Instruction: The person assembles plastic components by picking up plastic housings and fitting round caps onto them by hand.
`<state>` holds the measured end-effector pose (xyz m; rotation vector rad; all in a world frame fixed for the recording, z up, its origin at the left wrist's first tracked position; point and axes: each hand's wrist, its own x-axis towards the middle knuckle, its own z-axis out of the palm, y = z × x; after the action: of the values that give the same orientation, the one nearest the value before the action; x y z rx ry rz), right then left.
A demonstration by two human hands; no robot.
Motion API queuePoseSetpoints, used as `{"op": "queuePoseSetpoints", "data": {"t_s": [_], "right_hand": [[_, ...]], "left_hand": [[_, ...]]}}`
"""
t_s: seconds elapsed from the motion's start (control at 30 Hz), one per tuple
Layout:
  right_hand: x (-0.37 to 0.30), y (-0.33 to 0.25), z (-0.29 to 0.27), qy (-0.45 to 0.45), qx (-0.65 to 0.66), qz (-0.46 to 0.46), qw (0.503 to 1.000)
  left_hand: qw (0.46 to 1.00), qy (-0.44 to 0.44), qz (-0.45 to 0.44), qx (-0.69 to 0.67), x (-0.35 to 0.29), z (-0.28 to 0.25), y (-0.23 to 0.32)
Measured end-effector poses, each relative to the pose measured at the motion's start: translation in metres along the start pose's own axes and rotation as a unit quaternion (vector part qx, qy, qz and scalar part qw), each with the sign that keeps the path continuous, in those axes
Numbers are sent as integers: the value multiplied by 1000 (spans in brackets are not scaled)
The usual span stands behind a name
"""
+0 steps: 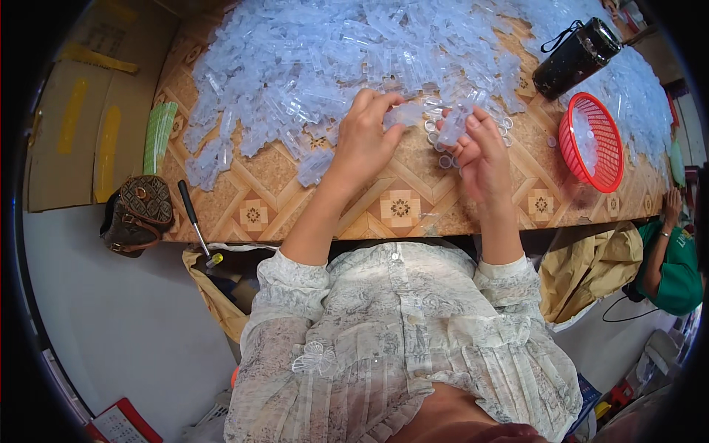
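My left hand (367,136) is closed on a clear plastic piece (405,116), pinched between thumb and fingers at the near edge of the heap. To its right, my right hand (480,151) is curled round another clear plastic tube (456,125), held raised above the table. Small clear rings (445,161) lie on the tabletop beside and under my right hand. Beyond both hands spreads a large heap of clear plastic pieces (295,66). A few of these pieces (315,167) lie next to my left wrist.
A red basket (617,159) with small whitish parts stands at the right, near a black flask (577,59). Cardboard boxes (96,111), a brown bag (140,214) and a black-handled tool (189,203) are at the left. A person in green (676,266) is at the far right.
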<state>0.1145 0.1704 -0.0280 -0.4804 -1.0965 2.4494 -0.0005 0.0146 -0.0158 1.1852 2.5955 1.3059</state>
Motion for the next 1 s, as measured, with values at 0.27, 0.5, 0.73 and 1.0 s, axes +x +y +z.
{"op": "queuePoseSetpoints", "data": {"t_s": [0.27,0.5,0.73,1.0], "right_hand": [[5,13,18,-17,-129,-48,990],[2,6,25,-59,-164,-56,983],[3,12,24,-66,-152,-37,986],[11,9,15,-21,-64,-18,998]], "left_hand": [[941,24,-117,-318,-20,19,20],[763,-36,-237,-600,-18,8,14],[779,-6,-236,-580,-20,14,14],[803,-10,-210,-557,-8,9,9]]}}
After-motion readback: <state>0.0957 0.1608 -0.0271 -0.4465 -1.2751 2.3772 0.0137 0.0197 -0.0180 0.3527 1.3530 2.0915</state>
